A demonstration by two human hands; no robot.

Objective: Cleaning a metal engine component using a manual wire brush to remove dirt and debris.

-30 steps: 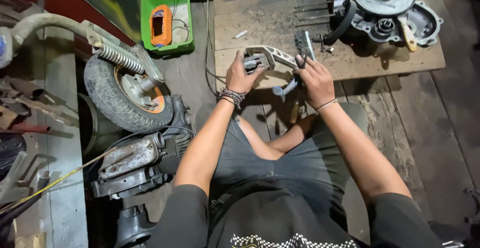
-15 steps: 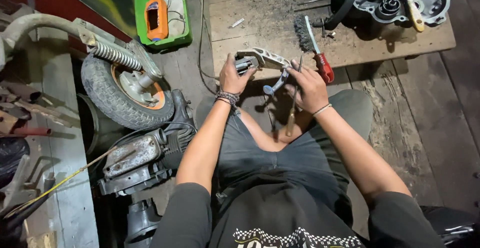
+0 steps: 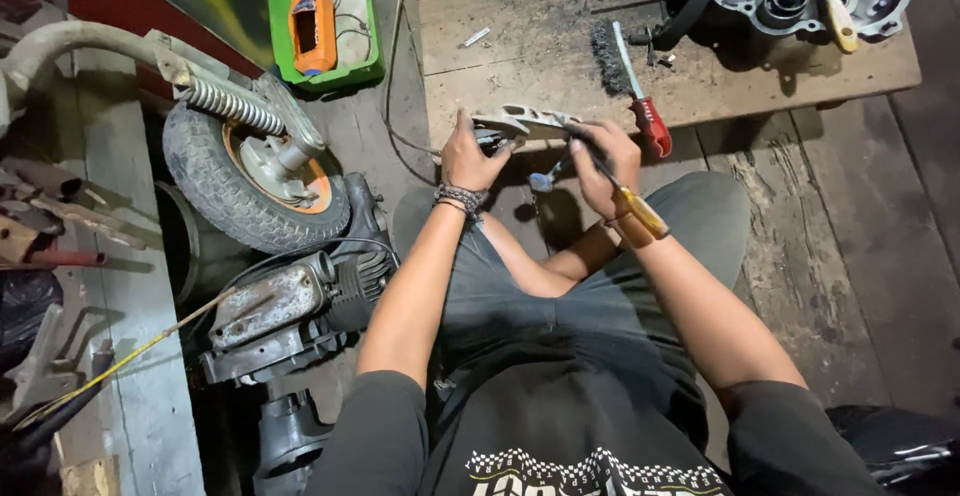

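The left hand [image 3: 470, 159] has its fingers clamped on a pale grey cast-metal lever [image 3: 527, 121], held over the lap at the worn wooden surface [image 3: 520, 46] edge; the right hand [image 3: 603, 161] grips a yellow-handled screwdriver [image 3: 628, 201], whose tip may slip off and jab the left fingers

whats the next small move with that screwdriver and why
Probably seat the tip squarely and start turning. The right hand grips a yellow-handled screwdriver with its shaft angled up to the grey metal part, which the left hand steadies at the board's edge. The tip itself is hidden by fingers, so whether it has engaged cannot be told.
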